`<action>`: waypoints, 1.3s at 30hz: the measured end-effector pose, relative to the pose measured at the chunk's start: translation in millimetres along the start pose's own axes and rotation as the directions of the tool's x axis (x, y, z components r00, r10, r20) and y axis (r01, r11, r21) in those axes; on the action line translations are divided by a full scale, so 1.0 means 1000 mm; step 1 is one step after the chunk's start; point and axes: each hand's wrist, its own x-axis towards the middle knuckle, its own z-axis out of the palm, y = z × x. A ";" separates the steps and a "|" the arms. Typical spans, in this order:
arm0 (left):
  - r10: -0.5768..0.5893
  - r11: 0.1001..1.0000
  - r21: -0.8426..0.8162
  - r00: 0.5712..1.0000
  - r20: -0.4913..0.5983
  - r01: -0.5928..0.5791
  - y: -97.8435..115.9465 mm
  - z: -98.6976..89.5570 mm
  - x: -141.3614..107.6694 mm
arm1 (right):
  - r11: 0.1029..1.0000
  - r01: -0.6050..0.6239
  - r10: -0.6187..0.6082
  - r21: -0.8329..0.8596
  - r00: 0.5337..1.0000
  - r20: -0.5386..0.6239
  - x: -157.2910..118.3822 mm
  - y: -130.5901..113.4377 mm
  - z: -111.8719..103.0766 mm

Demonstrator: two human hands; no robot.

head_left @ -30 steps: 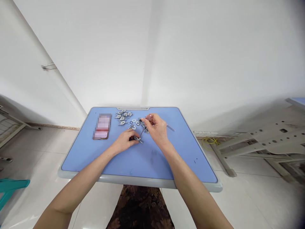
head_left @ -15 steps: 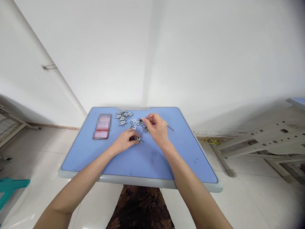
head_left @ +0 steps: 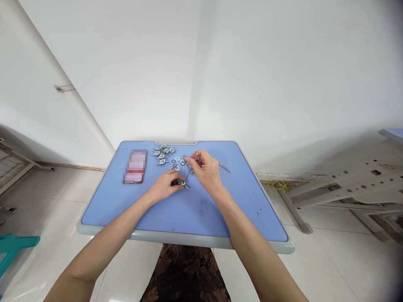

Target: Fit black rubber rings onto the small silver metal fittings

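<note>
Left hand [head_left: 163, 187] pinching a small metal fitting [head_left: 181, 182] tight on the blue table [head_left: 110, 209], right hand [head_left: 204, 168] narrowly gripping a thin metal rod [head_left: 189, 173] that runs down to it, just beside loose washers [head_left: 178, 161]

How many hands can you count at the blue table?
2: the left hand pinches a small metal part on the blue table; the right hand holds a thin metal rod. No others show.

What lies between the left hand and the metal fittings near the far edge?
The head view shows small metal rings between the left hand and the fittings.
</note>
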 end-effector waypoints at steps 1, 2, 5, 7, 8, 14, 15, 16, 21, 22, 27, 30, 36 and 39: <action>0.002 1.000 -0.002 1.000 -0.002 -0.002 0.000 0.000 0.000 | 1.000 0.003 -0.003 -0.001 1.000 0.009 0.000 0.000 0.000; 0.005 1.000 -0.004 1.000 -0.006 -0.005 0.000 0.001 0.000 | 1.000 0.006 -0.006 -0.001 1.000 0.019 0.000 0.000 0.000; 0.015 1.000 -0.005 1.000 -0.013 -0.015 0.000 0.001 -0.001 | 1.000 0.015 -0.015 -0.006 0.998 0.055 0.000 0.000 -0.003; 0.019 1.000 -0.008 1.000 -0.016 -0.019 0.001 0.001 -0.001 | 1.000 0.019 -0.018 -0.010 0.996 0.090 0.001 0.001 -0.005; 0.019 1.000 -0.008 1.000 -0.018 -0.019 0.002 0.001 -0.001 | 1.000 0.020 -0.018 -0.009 0.994 0.110 0.001 0.001 -0.007; 0.031 1.000 0.002 0.999 -0.029 -0.031 0.003 0.002 -0.001 | 1.000 0.020 -0.018 -0.008 0.983 0.183 0.002 -0.001 -0.012; 0.033 0.999 0.003 0.999 -0.031 -0.033 0.003 0.002 -0.001 | 1.000 0.018 -0.016 -0.010 0.982 0.186 0.002 -0.001 -0.013; 0.033 0.999 0.003 0.999 -0.032 -0.033 0.003 0.002 -0.001 | 1.000 0.017 -0.015 -0.012 0.982 0.188 0.002 -0.001 -0.013; 0.025 1.000 0.001 1.000 -0.013 -0.025 0.003 0.000 -0.001 | 0.999 0.002 -0.010 0.032 0.965 0.261 0.004 -0.001 -0.018; 0.023 1.000 0.002 1.000 -0.010 -0.023 0.003 -0.001 -0.001 | 0.999 -0.005 -0.009 0.052 0.960 0.278 0.004 0.000 -0.020; 0.018 1.000 0.010 1.000 -0.014 -0.018 0.003 -0.001 -0.001 | 0.995 -0.036 0.005 0.096 0.953 0.302 0.005 -0.001 -0.024; 0.019 1.000 -0.006 1.000 -0.013 -0.019 0.003 -0.001 -0.001 | 0.990 -0.070 0.025 0.120 0.939 0.343 0.005 -0.001 -0.026; 0.007 1.000 -0.009 1.000 -0.009 -0.007 0.001 0.000 -0.001 | 0.978 -0.102 0.009 0.184 0.894 0.447 0.007 -0.001 -0.035; 0.011 1.000 -0.013 1.000 -0.014 -0.011 0.002 0.000 -0.001 | 0.993 -0.022 -0.027 0.113 0.911 0.412 0.005 -0.004 -0.034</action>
